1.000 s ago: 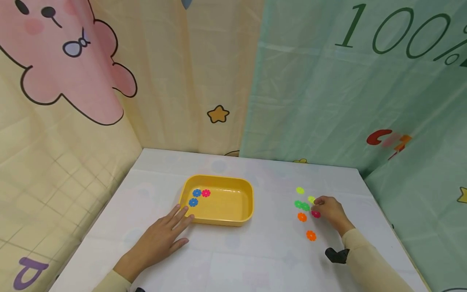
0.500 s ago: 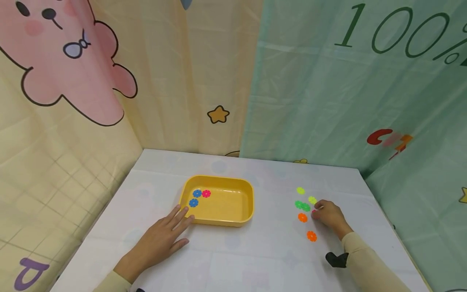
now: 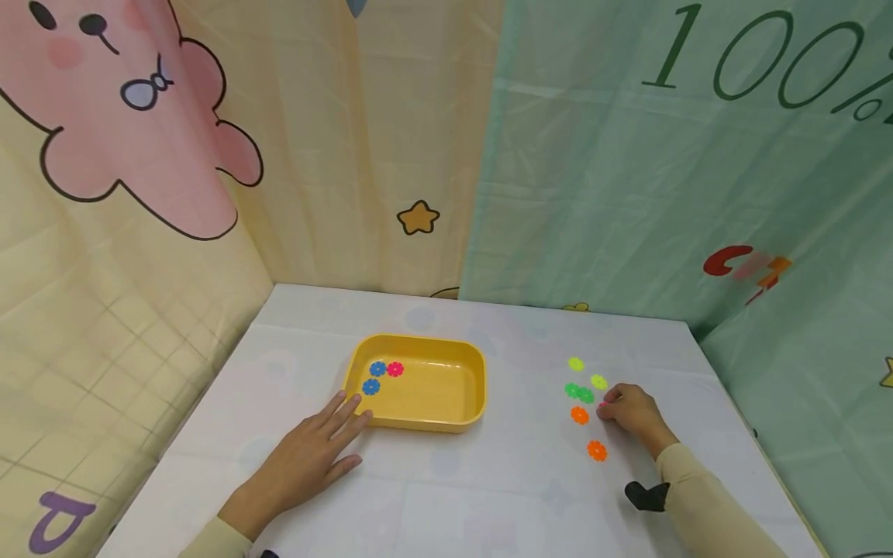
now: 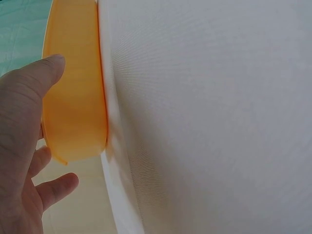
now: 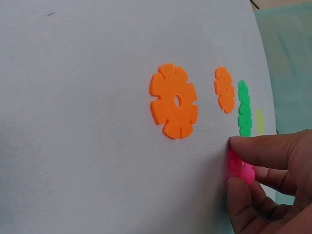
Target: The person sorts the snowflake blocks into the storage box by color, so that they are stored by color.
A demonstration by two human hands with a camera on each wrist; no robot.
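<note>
My left hand [image 3: 307,457] lies with fingers extended against the near left corner of a yellow tray [image 3: 425,426]. Two blue snowflake discs [image 3: 371,386] and a pink one [image 3: 395,370] lie inside, toward its left end. Over on the right, my right hand [image 3: 631,411] pinches another pink snowflake disc [image 5: 242,170] between thumb and finger, close to the table; the head view shows only a sliver of it. Left of this hand are two orange discs [image 3: 580,415], overlapping green discs [image 3: 579,393] and two yellow discs [image 3: 598,382].
A white cloth covers the table [image 3: 481,480]. Printed curtains [image 3: 349,155] hang along its back and sides. A black wrist piece [image 3: 647,497] sits below the right sleeve.
My right hand has settled lower over the pink disc and its fingers have closed on it, covering most of it. The left hand and tray stay put.
</note>
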